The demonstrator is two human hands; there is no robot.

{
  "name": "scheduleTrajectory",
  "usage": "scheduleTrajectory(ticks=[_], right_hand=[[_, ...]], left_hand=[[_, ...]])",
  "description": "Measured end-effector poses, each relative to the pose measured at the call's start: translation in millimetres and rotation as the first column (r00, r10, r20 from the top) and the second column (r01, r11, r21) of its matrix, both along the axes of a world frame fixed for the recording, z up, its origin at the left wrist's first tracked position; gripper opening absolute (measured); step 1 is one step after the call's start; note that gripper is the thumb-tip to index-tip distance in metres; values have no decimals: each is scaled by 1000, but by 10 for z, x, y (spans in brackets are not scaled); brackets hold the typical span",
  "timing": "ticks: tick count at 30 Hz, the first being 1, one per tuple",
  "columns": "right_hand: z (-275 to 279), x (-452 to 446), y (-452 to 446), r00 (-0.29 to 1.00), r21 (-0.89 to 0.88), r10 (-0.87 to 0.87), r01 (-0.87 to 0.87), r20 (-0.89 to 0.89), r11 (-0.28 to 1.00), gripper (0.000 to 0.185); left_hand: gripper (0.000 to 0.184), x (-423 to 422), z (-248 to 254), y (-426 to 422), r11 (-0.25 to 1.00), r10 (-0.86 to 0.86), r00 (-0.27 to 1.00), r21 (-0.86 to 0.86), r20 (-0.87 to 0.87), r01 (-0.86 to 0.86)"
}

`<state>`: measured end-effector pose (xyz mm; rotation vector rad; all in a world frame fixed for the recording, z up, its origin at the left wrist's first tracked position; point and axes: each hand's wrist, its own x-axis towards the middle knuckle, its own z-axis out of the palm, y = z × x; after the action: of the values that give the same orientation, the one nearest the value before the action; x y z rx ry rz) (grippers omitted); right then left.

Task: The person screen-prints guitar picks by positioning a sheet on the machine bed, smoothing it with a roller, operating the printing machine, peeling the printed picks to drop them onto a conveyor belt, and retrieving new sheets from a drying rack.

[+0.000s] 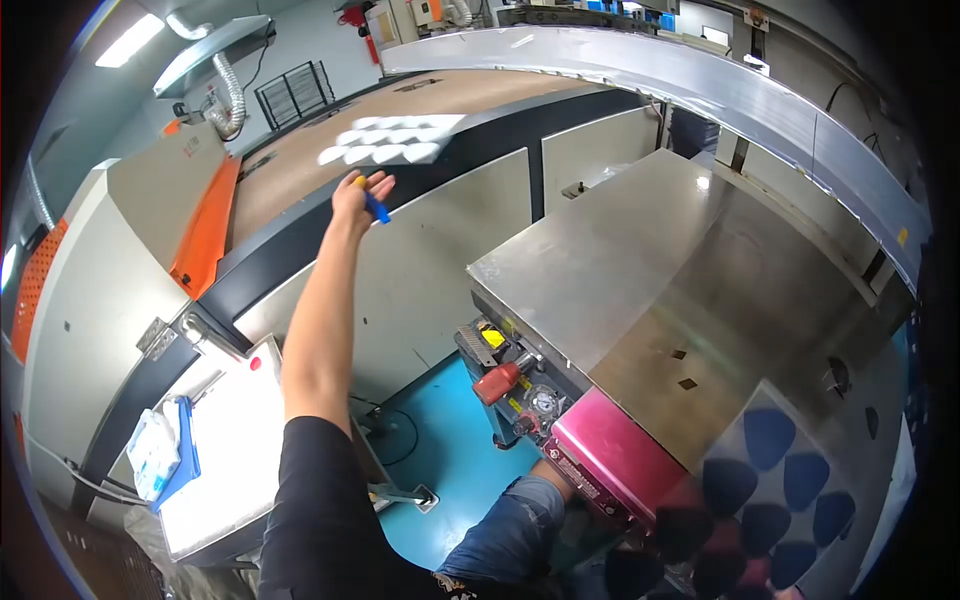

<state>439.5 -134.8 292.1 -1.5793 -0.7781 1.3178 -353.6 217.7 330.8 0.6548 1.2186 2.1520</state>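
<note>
My left arm reaches forward to the edge of a large flatbed machine. My left hand (pixel 362 200) is palm up, its fingers partly curled round a small blue-and-yellow tool (pixel 378 209) whose exact kind I cannot make out. Just beyond the fingertips is a white sheet (pixel 425 152) with rows of rounded shapes, over the brown machine bed (pixel 300 150); whether it touches the bed I cannot tell. At lower right, close to the camera, is a pale sheet (pixel 783 440) with several dark blue rounded shapes. My right hand is not in view.
A metal-topped table (pixel 600 250) stands to the right, with a red-handled tool (pixel 497 382) and a pink box (pixel 615 450) at its side. A long metal beam (pixel 640 62) spans the bed. At left, a white worktop (pixel 225 480) holds a blue-and-white packet (pixel 157 455).
</note>
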Motion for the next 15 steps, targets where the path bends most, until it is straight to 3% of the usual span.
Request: scheduleTrajectory(ticks=[1,3,4,5,6,7,8,9,11,13,15], right_hand=[[78,38,167,996,20,82,-82,-19,996,50],[41,-28,644,989,166,9,15,-146,986,42],[15,34,872,989,183,10,18,-147,983,40],[-13,98,1103,989,199,10,20,-147,980,39],[236,-224,1416,998,178,52,-45,-38,983,37],[101,87,1673,987,191,161,-161,19,968,39],[-87,404,1975,984,178,166,-175,65,968,37],[-43,262,2222,995,270,91,-74,-51,960,37],[-164,428,2701,962,334,231,-173,-142,926,40],[-64,245,2864,955,353,290,-250,-64,902,41],[26,133,2891,936,328,347,-313,-51,891,41]], left_hand=[[39,-11,-30,-71,998,-24,1000,-64,-12,23],[37,229,-124,-311,961,-234,969,-167,-84,218],[33,497,-197,-476,925,-333,919,-264,-213,274],[29,824,-276,-660,888,-394,889,-346,-234,303],[27,1151,-374,-893,849,-492,834,-348,-251,397],[26,1449,-423,-1105,790,-576,764,-437,-290,429],[23,1697,-507,-1311,721,-648,728,-488,-222,493],[24,1938,-559,-1517,634,-741,633,-539,-222,554],[20,2330,-595,-1860,351,-914,389,-700,-114,622],[22,2563,-826,-2058,93,-980,185,-641,78,762],[25,2805,-1019,-2179,-46,-966,121,-613,227,789]])
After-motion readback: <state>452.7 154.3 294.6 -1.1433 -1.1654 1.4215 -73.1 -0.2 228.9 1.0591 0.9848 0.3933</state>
